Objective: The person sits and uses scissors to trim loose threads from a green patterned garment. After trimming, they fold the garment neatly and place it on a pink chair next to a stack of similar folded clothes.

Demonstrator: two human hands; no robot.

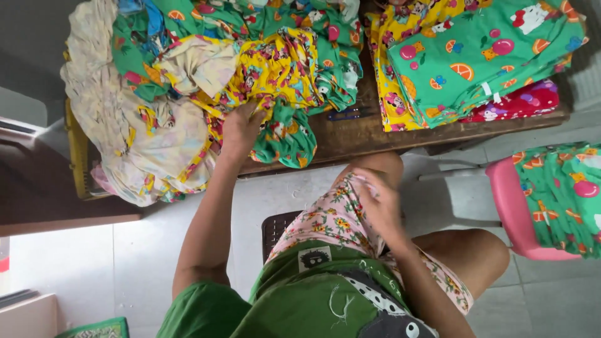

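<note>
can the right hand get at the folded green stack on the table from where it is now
Probably yes. The right hand rests on the lap just below the table edge, and the folded green stack lies uncovered on top, up and to its right, with nothing between them.

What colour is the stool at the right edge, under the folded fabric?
Pink stool, seen in the head view, with green printed fabric on it.

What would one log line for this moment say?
left hand: gripping yellow printed cloth on wooden table | right hand: resting on lap | folded green printed stack: untouched
</note>
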